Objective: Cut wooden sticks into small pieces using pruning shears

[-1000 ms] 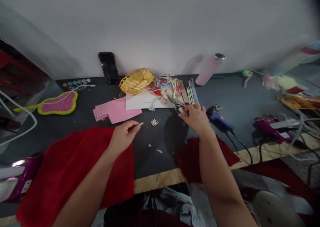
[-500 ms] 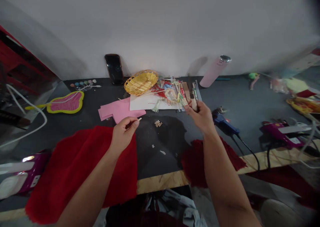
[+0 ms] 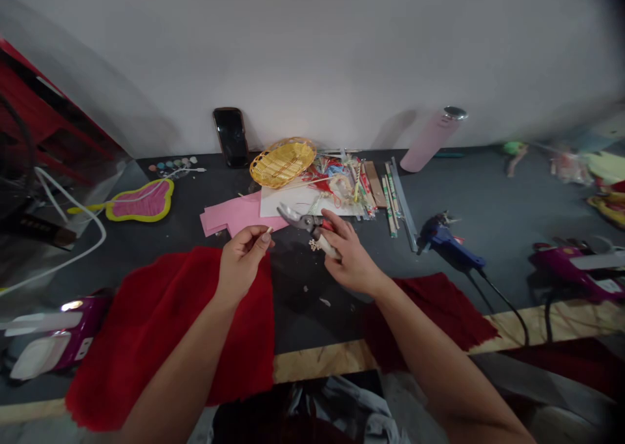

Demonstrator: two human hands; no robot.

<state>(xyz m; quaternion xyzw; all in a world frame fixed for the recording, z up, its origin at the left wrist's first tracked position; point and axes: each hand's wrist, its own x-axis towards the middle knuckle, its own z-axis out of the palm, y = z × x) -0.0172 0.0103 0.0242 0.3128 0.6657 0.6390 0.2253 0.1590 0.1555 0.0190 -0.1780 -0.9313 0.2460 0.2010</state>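
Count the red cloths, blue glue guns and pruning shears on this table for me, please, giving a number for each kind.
Red cloth, red cloth: 2
Blue glue gun: 1
Pruning shears: 1
Total: 4

A blue hot glue gun (image 3: 448, 245), pink bottle (image 3: 428, 140), black smartphone (image 3: 231, 137), yellow wicker basket (image 3: 282, 163), red felt (image 3: 156, 340)

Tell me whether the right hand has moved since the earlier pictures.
Yes. The right hand has moved left, away from the blue hot glue gun, which gives the fixed reference in the same view.
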